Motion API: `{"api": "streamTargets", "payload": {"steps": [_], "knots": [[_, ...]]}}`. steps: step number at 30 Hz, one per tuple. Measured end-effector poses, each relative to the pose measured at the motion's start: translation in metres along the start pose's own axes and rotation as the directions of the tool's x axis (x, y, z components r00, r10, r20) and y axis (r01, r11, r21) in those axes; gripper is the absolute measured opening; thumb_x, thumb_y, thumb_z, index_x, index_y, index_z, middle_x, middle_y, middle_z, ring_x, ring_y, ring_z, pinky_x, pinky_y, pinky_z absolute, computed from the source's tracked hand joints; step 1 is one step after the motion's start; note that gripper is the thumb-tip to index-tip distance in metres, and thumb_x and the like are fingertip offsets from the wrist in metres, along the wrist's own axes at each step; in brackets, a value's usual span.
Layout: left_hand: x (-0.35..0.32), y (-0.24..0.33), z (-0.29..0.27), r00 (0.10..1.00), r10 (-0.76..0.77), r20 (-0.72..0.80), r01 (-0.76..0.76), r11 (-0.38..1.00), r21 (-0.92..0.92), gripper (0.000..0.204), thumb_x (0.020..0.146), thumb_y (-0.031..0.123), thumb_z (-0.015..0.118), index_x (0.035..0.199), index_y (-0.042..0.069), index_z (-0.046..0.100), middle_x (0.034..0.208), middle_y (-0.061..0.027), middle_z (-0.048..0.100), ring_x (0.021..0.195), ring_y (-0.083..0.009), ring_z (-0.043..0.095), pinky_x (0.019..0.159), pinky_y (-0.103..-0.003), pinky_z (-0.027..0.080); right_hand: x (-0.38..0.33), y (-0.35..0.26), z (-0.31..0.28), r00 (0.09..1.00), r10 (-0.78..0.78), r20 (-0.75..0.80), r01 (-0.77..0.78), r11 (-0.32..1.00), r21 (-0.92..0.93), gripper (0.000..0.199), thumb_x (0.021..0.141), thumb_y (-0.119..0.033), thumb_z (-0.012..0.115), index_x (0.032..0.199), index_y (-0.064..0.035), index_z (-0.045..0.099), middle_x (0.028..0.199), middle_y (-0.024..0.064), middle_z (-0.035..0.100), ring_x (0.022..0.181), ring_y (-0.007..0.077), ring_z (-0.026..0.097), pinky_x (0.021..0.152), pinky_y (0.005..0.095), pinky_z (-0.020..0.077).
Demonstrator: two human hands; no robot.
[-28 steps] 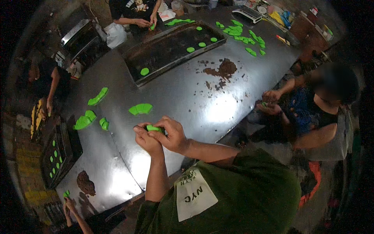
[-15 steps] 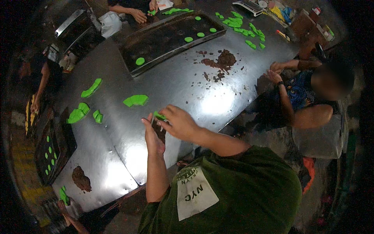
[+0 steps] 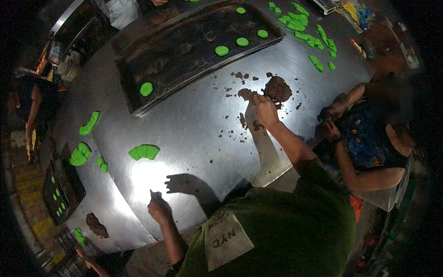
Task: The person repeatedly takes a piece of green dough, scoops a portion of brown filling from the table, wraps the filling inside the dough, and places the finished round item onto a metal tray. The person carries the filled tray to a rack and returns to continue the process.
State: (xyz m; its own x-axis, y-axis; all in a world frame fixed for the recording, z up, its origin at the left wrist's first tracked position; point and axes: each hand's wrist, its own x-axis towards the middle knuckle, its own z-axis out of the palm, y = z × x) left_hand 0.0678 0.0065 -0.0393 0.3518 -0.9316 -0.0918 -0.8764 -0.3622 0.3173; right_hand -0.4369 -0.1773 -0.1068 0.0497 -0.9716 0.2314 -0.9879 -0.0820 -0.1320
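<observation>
Brown filling (image 3: 278,88), a dark crumbly mound, sits on the steel bench (image 3: 194,134) toward its far right part, just past the long dark tray (image 3: 184,55). Our right hand (image 3: 265,110) reaches out to it, fingers bunched together at the near edge of the mound, touching it or just short of it; we cannot tell whether a pinch is already held. Our left hand (image 3: 159,208) hovers near the bench's near edge, fingers curled shut around something small that we cannot make out.

We judge the main risk to be scatter. The mound looks loose, and brown crumbs (image 3: 240,92) already lie around it, so a hurried pull could drag more across the steel. A pinch too large may break apart between mound and near edge. Whatever the left hand holds could slip while our attention is on the right.

Around us: green discs (image 3: 221,51) lie on the dark tray, one more disc (image 3: 146,89) near its left end. A flattened green piece (image 3: 144,152) rests on the steel between our hands, with more green lumps (image 3: 80,154) toward the left edge and green strips (image 3: 304,34) at the far right corner. Another brown smear (image 3: 96,225) sits at the near left corner. A second person (image 3: 369,138) works close at the right edge, hands (image 3: 332,122) together just beside our outstretched forearm, so an elbow bump there seems possible. Nothing stands between our right hand and the mound.
</observation>
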Motion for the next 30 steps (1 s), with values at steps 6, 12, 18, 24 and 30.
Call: {"api": "streamTargets", "payload": {"steps": [6,12,18,24,30], "knots": [[0.022,0.025,-0.038,0.932,-0.225,0.283,0.361,0.596,-0.717,0.039,0.100,0.021,0.049,0.129,-0.005,0.055,0.111,-0.0207,0.067,0.096,-0.0272,0.068,0.083,-0.039,0.056,0.012,0.018,0.020,0.924,0.051,0.380,-0.051,0.999,-0.010,0.020,0.083,-0.011,0.059,0.095,0.0025,0.067,0.094,0.0193,0.066,0.088,0.0336,0.066,0.079,0.0436,0.0557],[0.018,0.078,-0.076,0.926,-0.023,0.378,0.376,0.180,-0.909,0.050,0.101,0.028,0.048,0.139,-0.005,0.043,0.133,-0.0203,0.052,0.122,-0.0289,0.053,0.105,-0.044,0.043,0.023,0.014,-0.038,0.678,0.188,0.711,-0.731,0.275,0.624,0.019,0.088,-0.014,0.066,0.097,0.0022,0.068,0.086,0.0135,0.070,0.077,0.0287,0.068,0.076,0.0415,0.0552],[-0.006,0.083,-0.084,0.872,0.190,0.451,0.490,-0.330,-0.807,0.051,0.105,0.034,0.032,0.139,-0.002,0.040,0.138,-0.0176,0.048,0.132,-0.0289,0.042,0.114,-0.046,0.031,-0.072,-0.187,-0.116,0.741,-0.323,0.589,-0.635,-0.620,0.460,0.030,0.093,-0.013,0.060,0.118,0.0046,0.060,0.112,0.0176,0.066,0.108,0.0312,0.064,0.098,0.0418,0.0505],[-0.045,0.080,-0.104,0.885,0.244,0.397,0.460,-0.316,-0.830,0.052,0.105,0.037,0.032,0.138,-0.002,0.041,0.134,-0.0179,0.051,0.127,-0.0284,0.048,0.111,-0.044,0.034,-0.110,-0.316,-0.194,0.985,-0.170,-0.028,0.055,0.154,0.987,0.017,0.088,-0.003,0.065,0.103,0.0048,0.067,0.106,0.0166,0.067,0.096,0.0268,0.067,0.087,0.0368,0.0537],[-0.067,0.080,-0.115,0.920,0.216,0.327,0.378,-0.268,-0.886,0.044,0.101,0.015,0.050,0.141,-0.003,0.039,0.126,-0.0122,0.056,0.114,-0.0187,0.055,0.098,-0.035,0.046,-0.125,-0.349,-0.192,0.965,-0.193,-0.179,0.252,0.485,0.837,0.025,0.080,-0.005,0.071,0.104,-0.0016,0.069,0.109,0.0140,0.064,0.098,0.0308,0.063,0.085,0.0384,0.0516]]}}
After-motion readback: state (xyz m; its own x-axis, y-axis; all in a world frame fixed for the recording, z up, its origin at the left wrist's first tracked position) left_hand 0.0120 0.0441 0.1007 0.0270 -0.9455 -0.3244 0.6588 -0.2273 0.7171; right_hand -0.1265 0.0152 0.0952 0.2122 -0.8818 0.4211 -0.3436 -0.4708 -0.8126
